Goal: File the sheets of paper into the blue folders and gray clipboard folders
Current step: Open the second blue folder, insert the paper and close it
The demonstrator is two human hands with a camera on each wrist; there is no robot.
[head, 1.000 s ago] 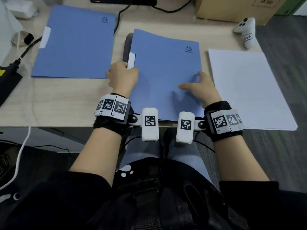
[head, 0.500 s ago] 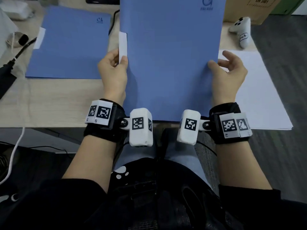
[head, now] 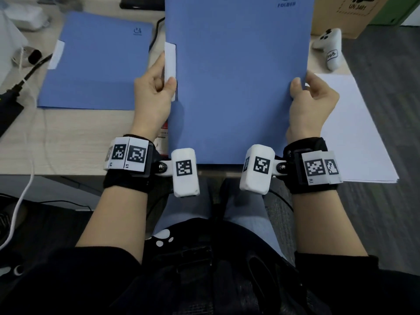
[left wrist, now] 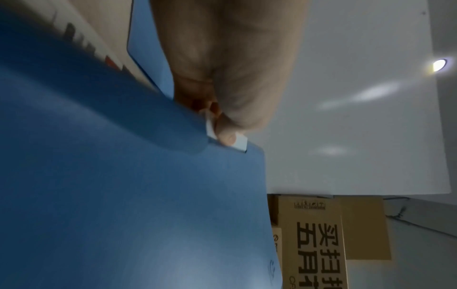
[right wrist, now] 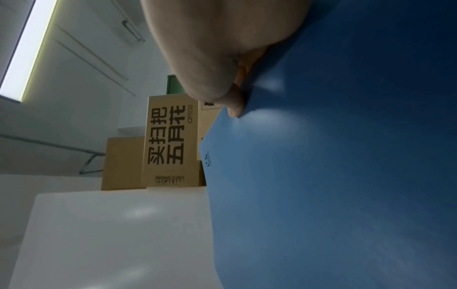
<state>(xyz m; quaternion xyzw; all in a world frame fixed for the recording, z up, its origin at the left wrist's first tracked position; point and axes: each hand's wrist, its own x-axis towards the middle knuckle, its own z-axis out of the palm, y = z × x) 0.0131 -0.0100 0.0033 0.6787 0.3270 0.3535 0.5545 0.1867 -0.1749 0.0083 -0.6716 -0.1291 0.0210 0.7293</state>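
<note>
My left hand (head: 152, 96) pinched the blue folder (head: 236, 87) at its left edge, thumb pressed on the white tab (head: 170, 64) there and the other fingers curled behind — the left wrist view showed a fingertip against that tab (left wrist: 238, 143). My right hand (head: 312, 103) gripped the opposite edge, thumb on the front cover, fingers bent round the back. Between the two hands the folder was raised above the desk (head: 68, 137), closed, its front cover facing me, its lower edge near the desk's front edge. A second blue folder (head: 95, 64) lay flat on the desk to the left, closed, a white tab on its own left side. To the right of my right hand lay the stack of white paper (head: 354, 137), overhanging the desk's front edge. Beyond it rested a white controller (head: 330, 48), and behind that stood a cardboard box (head: 345, 14) — a black cable (head: 25, 78) ran along the far left.
</note>
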